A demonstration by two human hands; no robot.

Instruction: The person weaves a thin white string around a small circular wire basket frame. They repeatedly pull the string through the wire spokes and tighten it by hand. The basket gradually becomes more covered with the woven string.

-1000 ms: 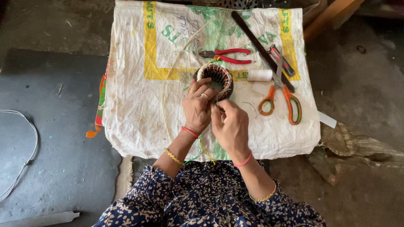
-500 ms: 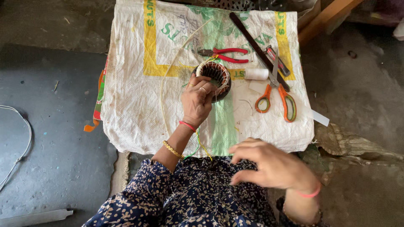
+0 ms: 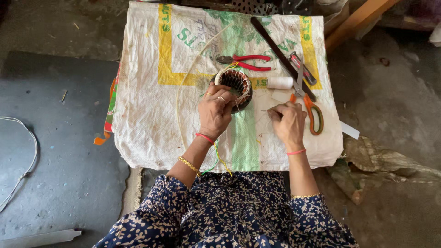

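A round motor stator (image 3: 235,85) with copper windings stands on a white woven sack (image 3: 183,115) that covers a low table. My left hand (image 3: 215,110) grips the stator's near rim from the front. My right hand (image 3: 287,121) is to the right of it, fingers pinched on a thin thread or needle held level and pointing toward the stator. Green and yellow wires (image 3: 219,158) trail from the stator toward my lap.
Red-handled pliers (image 3: 245,62), a white thread spool (image 3: 280,82), orange-handled scissors (image 3: 312,112) and a long dark bar (image 3: 280,55) lie on the sack. A long pale strand (image 3: 186,87) curves across it. A white cable (image 3: 23,151) lies on the grey floor at left.
My right hand swung out and down toward my lap, then came back up onto the sack to the right of the stator. The left hand stayed on the stator.
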